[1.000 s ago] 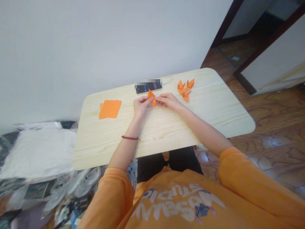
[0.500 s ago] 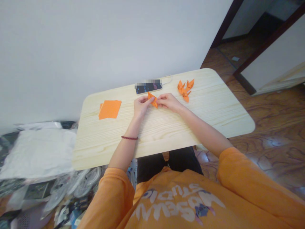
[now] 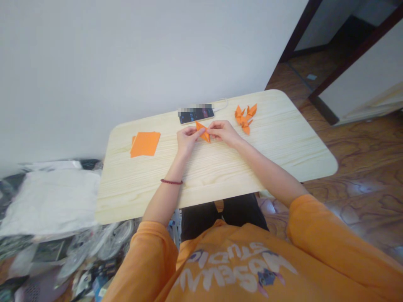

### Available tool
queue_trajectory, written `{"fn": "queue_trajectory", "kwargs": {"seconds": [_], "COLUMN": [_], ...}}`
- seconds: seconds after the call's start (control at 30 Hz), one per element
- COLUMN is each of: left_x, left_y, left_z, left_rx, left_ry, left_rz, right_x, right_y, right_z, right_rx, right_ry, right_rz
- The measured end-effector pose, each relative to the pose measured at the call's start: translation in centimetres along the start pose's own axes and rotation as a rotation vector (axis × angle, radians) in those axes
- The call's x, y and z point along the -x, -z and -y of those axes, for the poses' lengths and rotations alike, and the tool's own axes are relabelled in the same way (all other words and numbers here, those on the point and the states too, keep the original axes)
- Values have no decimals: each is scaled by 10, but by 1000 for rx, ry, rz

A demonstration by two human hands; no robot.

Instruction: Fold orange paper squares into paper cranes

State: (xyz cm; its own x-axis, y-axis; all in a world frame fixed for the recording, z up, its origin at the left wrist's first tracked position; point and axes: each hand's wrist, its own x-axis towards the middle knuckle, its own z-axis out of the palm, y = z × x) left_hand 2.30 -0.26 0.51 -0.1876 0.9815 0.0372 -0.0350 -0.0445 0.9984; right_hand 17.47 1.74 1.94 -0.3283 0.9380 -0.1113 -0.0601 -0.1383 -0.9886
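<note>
Between my hands is a folded orange origami piece [image 3: 203, 132], pinched at both sides. My left hand [image 3: 188, 140] grips its left point with the fingertips, and my right hand [image 3: 223, 133] holds its right side. Its lower part is partly hidden by my fingers. Beyond my right hand lie several finished orange paper cranes [image 3: 244, 118] in a small cluster. A stack of square orange origami paper [image 3: 145, 144] sits to the left of my left hand, out of reach of my fingers.
The pale wood table [image 3: 220, 176] has rounded corners. A smartphone [image 3: 195, 116] with a white cable lies at its far edge, with a wall behind. Plastic bags and white cloth are heaped on the floor at the left; a wooden floor and doorway lie at the right.
The folded piece has turned and shifted slightly to the right, its upper point now lying flatter. My right hand has moved a little up and to the right.
</note>
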Motion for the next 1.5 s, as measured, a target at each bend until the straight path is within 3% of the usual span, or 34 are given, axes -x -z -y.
{"fn": "queue_trajectory", "kwargs": {"seconds": [0.57, 0.93, 1.23, 1.5], "left_x": [1, 2, 3, 1], "left_y": [0, -1, -1, 1], "left_z": [-3, -7, -8, -8], "left_rx": [39, 1, -74, -88], "left_ry": [57, -24, -98, -62], "left_rz": [-32, -97, -105, -191], "right_x": [5, 6, 7, 3], "right_y": [-3, -4, -5, -3], "right_z": [6, 3, 3, -5], "right_rx": [34, 75, 127, 135], "right_ry": [-2, -32, -97, -100], "right_rz": [-1, 96, 91, 94]}}
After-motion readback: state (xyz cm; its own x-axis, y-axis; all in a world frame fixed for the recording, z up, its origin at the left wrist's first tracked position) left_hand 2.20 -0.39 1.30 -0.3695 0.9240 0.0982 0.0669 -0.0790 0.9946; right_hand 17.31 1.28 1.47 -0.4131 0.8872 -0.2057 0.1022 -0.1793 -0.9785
